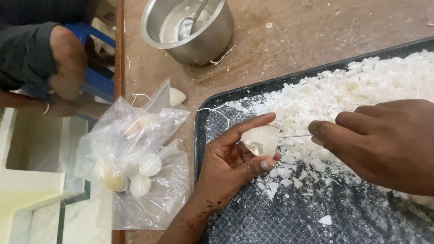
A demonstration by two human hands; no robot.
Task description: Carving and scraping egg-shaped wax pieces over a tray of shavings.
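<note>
Left hand (pixel 234 160) cradles a pale hollow shell-shaped piece (pixel 261 139) over the black mesh tray (pixel 290 221), right hand (pixel 400 147) pinching a thin metal pick (pixel 293 136) into it; white flakes (pixel 383 82) heaped far right, several whole pieces left bagged in clear plastic (pixel 136 161).

craft workshop: chip-strewn tray (pixel 215 103), dusty worktable (pixel 323 16)

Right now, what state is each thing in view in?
Left hand: fingers cupping a small white shell piece.
Right hand: pinching a thin metal tool, tip at the piece.
Black tray: partly covered with white flakes.
Steel pot: upright, spoon inside.
Plastic bag: crumpled, holding pale round pieces.
</note>
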